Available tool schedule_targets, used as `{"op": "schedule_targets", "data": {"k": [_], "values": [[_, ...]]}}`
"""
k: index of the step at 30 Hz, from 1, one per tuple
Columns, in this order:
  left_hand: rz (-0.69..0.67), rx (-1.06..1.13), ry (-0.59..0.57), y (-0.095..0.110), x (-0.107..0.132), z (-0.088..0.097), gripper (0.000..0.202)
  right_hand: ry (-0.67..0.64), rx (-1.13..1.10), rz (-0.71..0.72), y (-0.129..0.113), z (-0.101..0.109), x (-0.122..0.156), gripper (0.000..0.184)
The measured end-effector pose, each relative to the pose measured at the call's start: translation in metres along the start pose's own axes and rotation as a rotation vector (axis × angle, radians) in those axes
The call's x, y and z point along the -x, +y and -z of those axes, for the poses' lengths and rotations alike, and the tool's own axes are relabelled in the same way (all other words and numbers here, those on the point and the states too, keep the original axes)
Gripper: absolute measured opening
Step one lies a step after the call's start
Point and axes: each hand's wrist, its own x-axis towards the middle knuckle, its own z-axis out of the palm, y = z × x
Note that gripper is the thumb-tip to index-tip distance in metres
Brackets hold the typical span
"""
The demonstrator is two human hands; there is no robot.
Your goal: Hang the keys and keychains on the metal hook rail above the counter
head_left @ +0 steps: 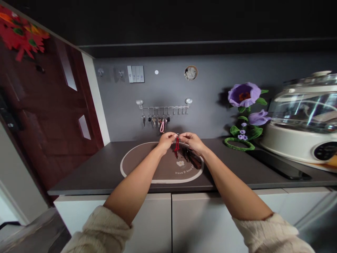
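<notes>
My left hand (pixel 166 141) and my right hand (pixel 192 141) meet above a brown oval mat (pixel 137 165) on the dark countertop. Both pinch the top of a key ring with a red strap (pixel 177 145) that hangs down between them. Under my right hand a dark key case or bunch (pixel 193 160) lies on the mat. On the wall behind, a metal hook rail (pixel 164 107) carries several keys and a pink strap (pixel 162 126).
A purple flower ornament (pixel 244 105) stands at the back right. A large white appliance with a clear lid (pixel 302 119) fills the right. A dark flat device (pixel 281 165) lies on the counter. A dark red door (pixel 50 116) is on the left.
</notes>
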Motion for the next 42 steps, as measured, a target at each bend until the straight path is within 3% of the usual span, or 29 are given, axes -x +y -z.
{"op": "schedule_targets", "data": {"k": [12, 21, 32, 42], "values": [[0.044, 0.227, 0.011, 0.000, -0.003, 0.000, 0.019, 0.030, -0.102, 0.047, 0.002, -0.005, -0.006, 0.031], [0.009, 0.170, 0.039, 0.001, -0.003, 0.002, 0.026, 0.032, -0.197, 0.015, -0.006, -0.014, -0.008, 0.025], [-0.095, 0.042, 0.071, 0.043, -0.011, 0.015, 0.024, 0.023, -0.213, 0.030, -0.035, -0.014, -0.032, 0.010], [-0.074, -0.004, 0.144, 0.006, -0.015, 0.027, 0.019, 0.153, -0.248, 0.016, -0.041, -0.016, -0.072, 0.005]]}}
